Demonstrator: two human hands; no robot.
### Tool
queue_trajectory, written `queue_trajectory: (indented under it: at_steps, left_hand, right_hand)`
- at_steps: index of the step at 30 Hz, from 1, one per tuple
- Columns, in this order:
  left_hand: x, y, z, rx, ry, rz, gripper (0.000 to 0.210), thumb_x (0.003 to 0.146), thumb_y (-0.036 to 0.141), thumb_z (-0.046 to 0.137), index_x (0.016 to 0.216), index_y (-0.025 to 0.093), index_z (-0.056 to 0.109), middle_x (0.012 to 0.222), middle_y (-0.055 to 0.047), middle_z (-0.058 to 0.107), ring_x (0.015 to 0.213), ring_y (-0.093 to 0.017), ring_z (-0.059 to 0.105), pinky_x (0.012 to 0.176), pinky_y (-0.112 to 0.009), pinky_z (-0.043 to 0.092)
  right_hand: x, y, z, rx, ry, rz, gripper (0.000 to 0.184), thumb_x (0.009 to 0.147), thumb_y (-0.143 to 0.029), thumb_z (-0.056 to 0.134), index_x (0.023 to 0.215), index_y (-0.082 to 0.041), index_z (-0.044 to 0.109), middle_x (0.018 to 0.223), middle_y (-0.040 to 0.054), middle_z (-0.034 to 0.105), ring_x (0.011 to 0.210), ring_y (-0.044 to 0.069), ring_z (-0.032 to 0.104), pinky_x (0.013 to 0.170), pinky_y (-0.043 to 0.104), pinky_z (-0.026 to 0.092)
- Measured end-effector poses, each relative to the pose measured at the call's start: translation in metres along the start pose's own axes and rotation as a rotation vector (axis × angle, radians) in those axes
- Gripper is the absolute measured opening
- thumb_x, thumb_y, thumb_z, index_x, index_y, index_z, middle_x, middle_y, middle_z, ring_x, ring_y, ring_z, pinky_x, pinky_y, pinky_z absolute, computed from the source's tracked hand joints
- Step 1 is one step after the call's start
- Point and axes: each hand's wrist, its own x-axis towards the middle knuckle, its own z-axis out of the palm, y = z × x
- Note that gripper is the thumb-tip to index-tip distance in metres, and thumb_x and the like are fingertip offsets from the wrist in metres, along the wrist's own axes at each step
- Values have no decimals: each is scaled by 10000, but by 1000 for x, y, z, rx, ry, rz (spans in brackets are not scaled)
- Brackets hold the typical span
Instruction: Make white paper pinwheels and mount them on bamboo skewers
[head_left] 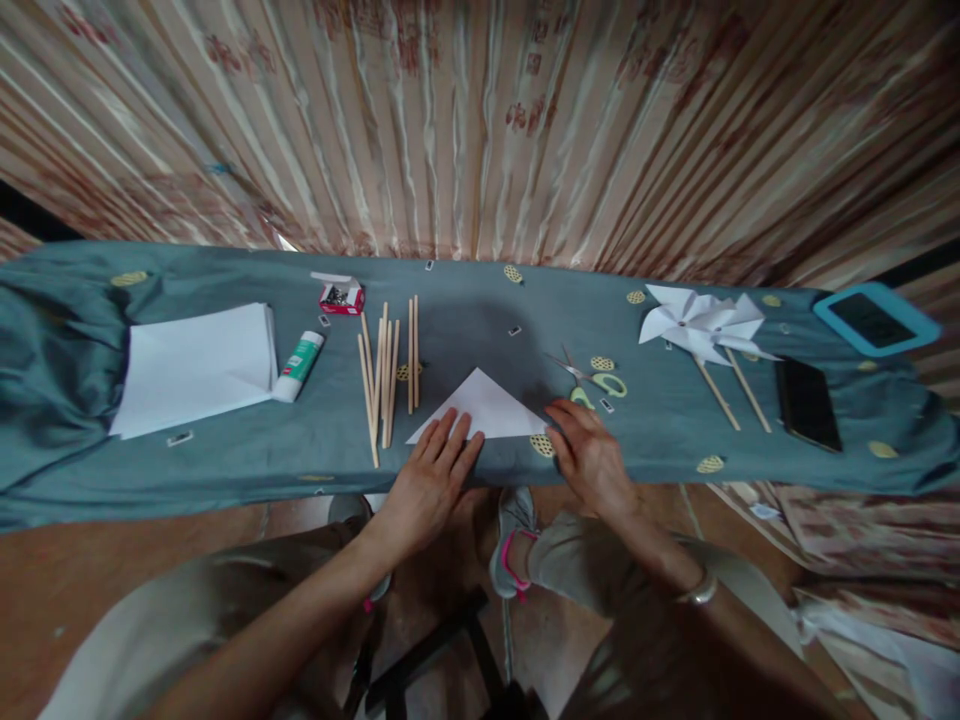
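**Even Pressure, Clean Crease**

Far left on the green cloth (465, 290): stack of white paper (199, 370), well apart from the work. Next, glue stick (300, 365) lying aslant, then open red box (343, 306), contents too small to name. Farther along, loose wooden sticks (388, 375); best kept out from under the paper, for fear of dents in the fold.

At the centre: folded paper triangle (491, 405), apex pointing away from the body, long edge near the cloth's front. On its left part, left hand (431, 480), fingers slightly spread and laid flat. Press evenly there, without letting the layers slide. At the right corner, right hand (592, 455), fingers bent; cannot tell whether pinching the tip or merely pressing. Probably wise to line up the edges before bearing down hard.

Just beyond, scissors (589, 378) with blades apart; keep knuckles clear. Farther right, 2 pinwheels (701, 320), black phone (808, 405) and blue-framed tablet (877, 320).
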Motion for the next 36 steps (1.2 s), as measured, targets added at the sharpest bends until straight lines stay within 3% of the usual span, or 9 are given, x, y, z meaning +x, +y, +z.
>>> queue_trajectory:
  at_steps: [4, 7, 10, 13, 20, 24, 28, 32, 36]
  left_hand:
    - [-1, -1, 3, 3, 29, 1, 671, 835, 293, 667, 1420, 95, 402, 1512, -233, 372, 1426, -408, 276, 1128, -544, 325]
    - [0, 0, 5, 4, 46, -5, 656, 836, 292, 670, 1413, 110, 415, 1504, -229, 384, 1426, -406, 280, 1123, -554, 329]
    - [2, 0, 5, -12, 51, -15, 634, 841, 290, 666, 1409, 135, 430, 1506, -225, 381, 1437, -396, 262, 1124, -552, 328]
    - [3, 1, 4, -19, 51, -26, 604, 853, 294, 651, 1406, 169, 442, 1507, -210, 382, 1440, -384, 263, 1126, -550, 325]
    - [5, 2, 1, -17, 41, -30, 567, 856, 310, 648, 1379, 175, 475, 1491, -214, 394, 1415, -402, 309, 1113, -557, 339]
    - [6, 3, -2, -49, 36, -36, 559, 857, 292, 645, 1375, 176, 473, 1487, -212, 403, 1421, -392, 303, 1113, -562, 333]
    - [6, 4, -4, -79, 36, -39, 557, 855, 255, 641, 1377, 164, 470, 1482, -225, 408, 1427, -386, 295, 1113, -572, 324]
    - [6, 4, -3, -86, 27, -34, 581, 854, 258, 643, 1394, 167, 451, 1483, -228, 407, 1429, -391, 287, 1109, -584, 318]
    - [7, 5, -3, -84, 20, -24, 589, 861, 264, 635, 1406, 160, 436, 1498, -220, 393, 1434, -399, 268, 1115, -584, 305]
  right_hand:
    - [4, 5, -5, -35, -30, 47, 326, 934, -293, 455, 1143, -146, 657, 1140, 161, 674, 1064, 293, 628, 958, 450, 498]
    - [12, 3, -11, 19, -108, 156, 290, 889, -304, 529, 1093, -158, 674, 1014, 121, 714, 855, 238, 685, 813, 368, 539]
    - [23, -2, -17, 74, -197, 315, 254, 824, -363, 626, 992, -189, 702, 802, 44, 730, 650, 181, 660, 648, 293, 503]
    - [31, -4, -22, 133, -240, 414, 238, 764, -442, 678, 810, -213, 721, 704, 22, 718, 628, 173, 650, 580, 264, 446]
    - [37, -2, -21, 581, -294, 487, 340, 676, -522, 682, 692, -182, 686, 634, 27, 687, 557, 145, 596, 542, 262, 425]
    - [43, -13, -22, 822, -352, 526, 394, 615, -530, 739, 752, -166, 678, 692, 32, 710, 618, 155, 638, 585, 264, 487]
    - [43, -31, -19, 910, -349, 422, 390, 692, -487, 710, 913, -166, 694, 893, 59, 754, 803, 194, 700, 728, 301, 549]
    - [34, -43, -9, 775, -280, 312, 396, 778, -438, 653, 1079, -181, 679, 1023, 75, 750, 918, 231, 704, 812, 353, 565]
    - [27, -43, -1, 650, -227, 298, 400, 844, -410, 585, 1170, -188, 652, 1013, 77, 753, 863, 230, 716, 794, 359, 577]
